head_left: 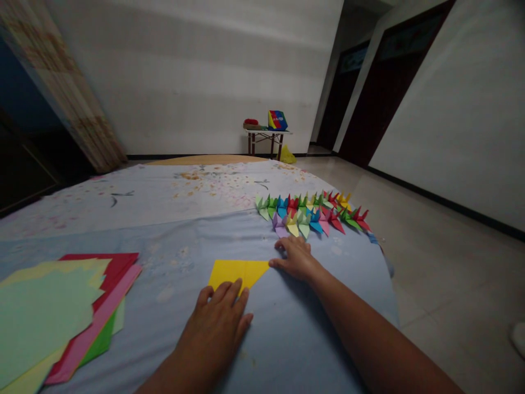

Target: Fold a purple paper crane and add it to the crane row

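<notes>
Paper (235,275), yellow and folded into a triangle, lay flat on the pale blue cloth (344,284) near the front edge of the round table (205,159). The left hand (215,323) rested palm down with its fingers apart, their tips on the lower edge of the triangle. The right hand (295,258) lay open on the cloth, its thumb (274,263) touching the triangle's right point and its fingers just short of the paper cranes (311,214). Neither hand was clamped on anything. The cranes stood in two crowded, multicoloured rows toward the table's right edge. A fanned stack of coloured paper sheets (45,317) covered the front left corner of the cloth, well left of the triangle. Beyond the table, a small folding table (266,133) held a striped box (278,120), with a yellow plastic bag (287,156) beside its leg.
</notes>
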`<act>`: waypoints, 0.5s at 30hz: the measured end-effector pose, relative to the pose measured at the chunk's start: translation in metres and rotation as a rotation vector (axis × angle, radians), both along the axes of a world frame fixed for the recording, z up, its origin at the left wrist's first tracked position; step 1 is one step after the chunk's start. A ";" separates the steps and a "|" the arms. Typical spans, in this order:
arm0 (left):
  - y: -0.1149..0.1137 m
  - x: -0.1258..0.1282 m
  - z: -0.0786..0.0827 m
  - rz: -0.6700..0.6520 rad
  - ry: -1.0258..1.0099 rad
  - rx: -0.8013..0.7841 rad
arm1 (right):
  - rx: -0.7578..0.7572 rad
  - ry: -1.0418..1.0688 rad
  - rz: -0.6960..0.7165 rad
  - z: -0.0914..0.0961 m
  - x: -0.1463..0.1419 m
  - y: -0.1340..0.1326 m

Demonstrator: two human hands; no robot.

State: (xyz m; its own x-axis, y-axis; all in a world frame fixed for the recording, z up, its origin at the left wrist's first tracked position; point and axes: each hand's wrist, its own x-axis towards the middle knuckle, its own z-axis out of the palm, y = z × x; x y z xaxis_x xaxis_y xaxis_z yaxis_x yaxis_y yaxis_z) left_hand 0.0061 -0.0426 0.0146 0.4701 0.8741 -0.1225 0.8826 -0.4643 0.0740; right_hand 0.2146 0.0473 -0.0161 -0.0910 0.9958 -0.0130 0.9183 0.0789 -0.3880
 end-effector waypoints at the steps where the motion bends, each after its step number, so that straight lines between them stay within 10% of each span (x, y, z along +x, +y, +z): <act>1: 0.000 0.000 0.000 0.000 -0.007 0.003 | -0.008 0.008 0.002 0.000 0.000 0.000; 15: 0.003 0.000 -0.005 0.014 -0.128 0.070 | 0.098 0.142 0.183 0.006 -0.003 -0.004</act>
